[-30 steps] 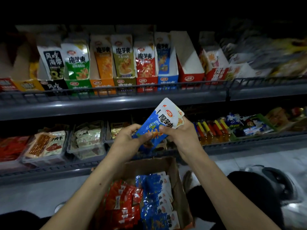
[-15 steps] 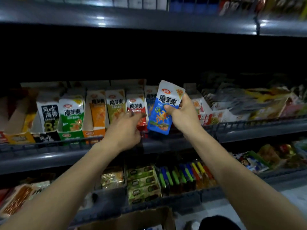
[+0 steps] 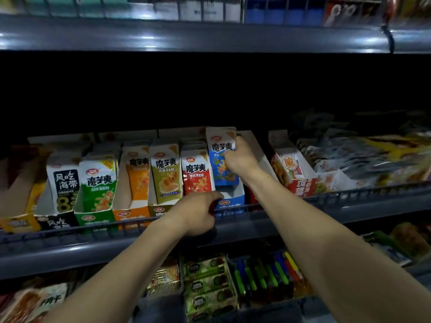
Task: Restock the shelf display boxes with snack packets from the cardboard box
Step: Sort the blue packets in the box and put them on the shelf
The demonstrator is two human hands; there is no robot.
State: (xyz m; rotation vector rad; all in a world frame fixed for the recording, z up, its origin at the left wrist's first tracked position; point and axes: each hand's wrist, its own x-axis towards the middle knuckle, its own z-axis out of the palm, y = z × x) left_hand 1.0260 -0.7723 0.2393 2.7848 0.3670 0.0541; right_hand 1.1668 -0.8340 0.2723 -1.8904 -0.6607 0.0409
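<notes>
Above the blue display box (image 3: 231,202), a blue snack packet (image 3: 220,157) is gripped by the right hand (image 3: 239,157). The box front is held by the left hand (image 3: 198,213), fingers curled. The packet should be lowered upright, square behind the front lip.

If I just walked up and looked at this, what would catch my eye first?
Most likely the right hand gripping a blue snack packet over the blue display box, mid-shelf. Just below, the left hand rests at the front of that box, on the shelf's wire rail. To the left, a bright row of red, olive, orange and green packets stands upright in matching boxes.
</notes>
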